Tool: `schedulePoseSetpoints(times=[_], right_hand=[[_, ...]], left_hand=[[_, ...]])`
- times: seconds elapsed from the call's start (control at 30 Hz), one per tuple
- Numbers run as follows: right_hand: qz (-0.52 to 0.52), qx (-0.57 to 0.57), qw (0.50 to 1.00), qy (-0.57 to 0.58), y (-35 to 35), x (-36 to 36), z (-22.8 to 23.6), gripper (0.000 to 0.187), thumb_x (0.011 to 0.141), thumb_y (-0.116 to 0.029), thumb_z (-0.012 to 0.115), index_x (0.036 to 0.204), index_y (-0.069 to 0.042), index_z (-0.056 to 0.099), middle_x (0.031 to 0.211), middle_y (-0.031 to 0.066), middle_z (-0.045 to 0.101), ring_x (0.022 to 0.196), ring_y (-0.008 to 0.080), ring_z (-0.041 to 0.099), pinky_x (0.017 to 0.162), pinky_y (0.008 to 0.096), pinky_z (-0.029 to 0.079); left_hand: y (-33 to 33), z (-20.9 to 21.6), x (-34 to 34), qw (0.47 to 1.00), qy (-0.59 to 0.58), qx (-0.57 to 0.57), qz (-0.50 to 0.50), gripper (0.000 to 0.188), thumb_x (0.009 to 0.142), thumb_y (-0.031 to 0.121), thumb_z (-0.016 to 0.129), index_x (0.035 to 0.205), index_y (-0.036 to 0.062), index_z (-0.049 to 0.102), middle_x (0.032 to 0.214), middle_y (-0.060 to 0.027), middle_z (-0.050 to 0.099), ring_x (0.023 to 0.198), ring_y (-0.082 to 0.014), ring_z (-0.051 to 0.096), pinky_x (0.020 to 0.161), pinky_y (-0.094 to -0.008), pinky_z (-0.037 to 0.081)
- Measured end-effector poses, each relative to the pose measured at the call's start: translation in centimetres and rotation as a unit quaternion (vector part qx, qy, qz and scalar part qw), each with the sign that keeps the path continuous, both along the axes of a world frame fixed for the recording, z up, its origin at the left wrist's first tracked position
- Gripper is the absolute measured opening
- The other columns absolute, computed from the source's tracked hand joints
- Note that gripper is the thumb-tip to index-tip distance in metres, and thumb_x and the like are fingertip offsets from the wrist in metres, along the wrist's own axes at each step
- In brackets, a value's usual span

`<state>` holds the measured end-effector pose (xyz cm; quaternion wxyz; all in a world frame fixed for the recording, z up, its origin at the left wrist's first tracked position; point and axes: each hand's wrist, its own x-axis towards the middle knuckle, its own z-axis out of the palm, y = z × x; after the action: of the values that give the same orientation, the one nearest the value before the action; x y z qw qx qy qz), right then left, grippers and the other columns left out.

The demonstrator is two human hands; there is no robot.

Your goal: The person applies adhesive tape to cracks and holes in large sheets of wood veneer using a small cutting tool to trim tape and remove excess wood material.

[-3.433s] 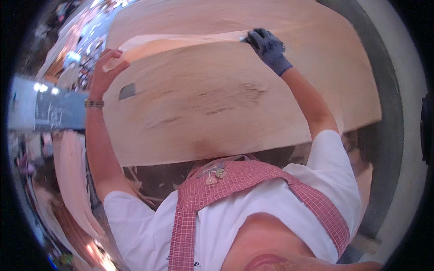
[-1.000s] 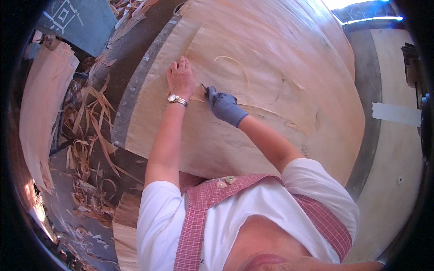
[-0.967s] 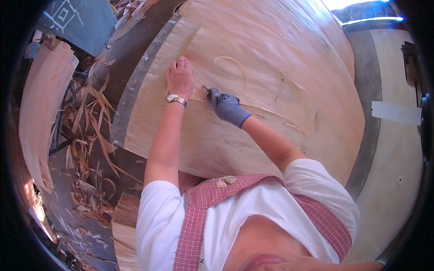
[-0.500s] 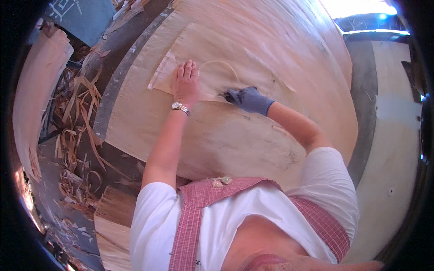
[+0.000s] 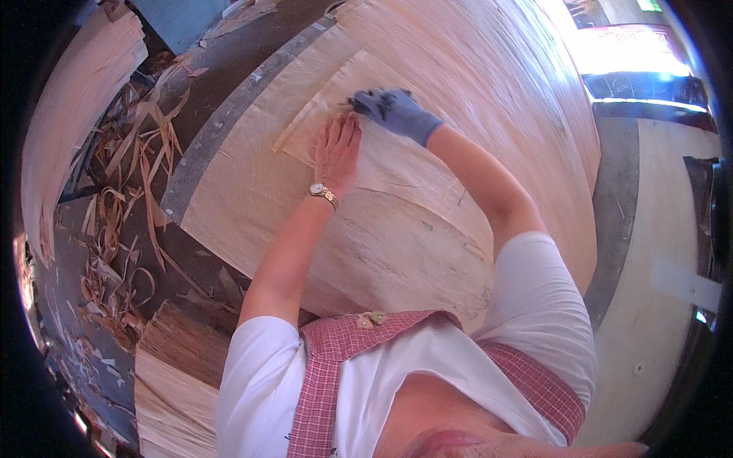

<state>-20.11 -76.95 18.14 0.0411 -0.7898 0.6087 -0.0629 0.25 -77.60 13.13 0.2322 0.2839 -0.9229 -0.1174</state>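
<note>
My bare left hand [image 5: 337, 155], with a wristwatch [image 5: 324, 195] at the wrist, lies flat with fingers stretched on a thin, pale wood veneer piece [image 5: 412, 177]. This piece rests on a large veneer sheet [image 5: 366, 244] with darker grain and stains. Just beyond the left fingertips, my right hand [image 5: 395, 113] wears a grey-blue glove with dark patches. Its fingers are curled and pressed together close to the veneer surface. Whatever they grip, if anything, is hidden by the glove.
Dark grey table edge [image 5: 217, 114] runs along the left. Torn veneer strips [image 5: 145, 160] litter the floor there, beside a leaning veneer stack [image 5: 76, 114]. More veneer [image 5: 175, 389] lies at lower left. A pale board [image 5: 664, 252] stands at the right.
My right hand has moved up and left, past my left fingertips. My left hand has shifted slightly right and down. A thin curved strip between the hands no longer shows. The view has shifted.
</note>
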Motion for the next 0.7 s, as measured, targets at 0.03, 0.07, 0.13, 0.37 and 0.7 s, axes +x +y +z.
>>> schedulePoseSetpoints(times=[0.03, 0.07, 0.13, 0.37, 0.7], right_hand=[[0.018, 0.01, 0.999, 0.028, -2.0, 0.2, -0.6, 0.022, 0.094, -0.027, 0.051, 0.112, -0.014, 0.054, 0.086, 0.0125, 0.066, 0.072, 0.0332, 0.067, 0.056, 0.0473, 0.051], [0.031, 0.049, 0.997, 0.058, -3.3, 0.1, -1.2, 0.022, 0.094, -0.027, 0.051, 0.112, -0.014, 0.053, 0.086, 0.0128, 0.066, 0.072, 0.0328, 0.067, 0.055, 0.0475, 0.051], [0.064, 0.125, 0.983, 0.117, -5.1, 0.2, -1.4, 0.023, 0.094, -0.027, 0.051, 0.114, -0.015, 0.052, 0.086, 0.0132, 0.067, 0.071, 0.032, 0.068, 0.053, 0.0479, 0.051], [-0.063, 0.12, 0.978, 0.158, 1.7, -1.9, -0.1, 0.023, 0.097, -0.028, 0.046, 0.114, -0.013, 0.05, 0.071, 0.0114, 0.067, 0.062, 0.0336, 0.068, 0.047, 0.0487, 0.048], [-0.487, 0.248, 0.837, -0.033, 25.1, 7.4, 1.2, 0.038, 0.099, -0.032, 0.041, 0.13, -0.01, 0.041, 0.083, 0.0264, 0.067, 0.071, 0.0435, 0.067, 0.063, 0.0559, 0.051]], left_hand=[[0.0, 0.2, 0.1, 1.0, 0.009, 0.008, 0.0, 0.044, 0.087, 0.013, 0.052, 0.131, 0.0062, 0.053, 0.14, -0.0092, 0.049, 0.134, -0.029, 0.041, 0.111, -0.0473, 0.03], [0.0, 0.8, 0.1, 1.0, 0.019, 0.018, -0.007, 0.045, 0.087, 0.013, 0.052, 0.131, 0.0079, 0.054, 0.139, -0.0091, 0.05, 0.134, -0.0289, 0.041, 0.111, -0.0481, 0.03], [-0.1, 1.1, 0.1, 0.999, 0.031, 0.033, -0.014, 0.045, 0.086, 0.013, 0.053, 0.131, 0.0114, 0.055, 0.139, -0.0087, 0.05, 0.133, -0.0288, 0.041, 0.11, -0.0491, 0.03], [-0.3, 0.2, 0.3, 1.0, 0.023, 0.01, -0.019, 0.042, 0.086, 0.015, 0.053, 0.129, 0.0162, 0.059, 0.139, -0.0067, 0.051, 0.134, -0.0281, 0.042, 0.109, -0.0492, 0.031], [-0.1, 0.3, 0.3, 1.0, -0.001, -0.007, -0.005, 0.045, 0.087, 0.015, 0.054, 0.132, 0.0205, 0.057, 0.141, -0.0046, 0.052, 0.133, -0.026, 0.043, 0.11, -0.0465, 0.029]])
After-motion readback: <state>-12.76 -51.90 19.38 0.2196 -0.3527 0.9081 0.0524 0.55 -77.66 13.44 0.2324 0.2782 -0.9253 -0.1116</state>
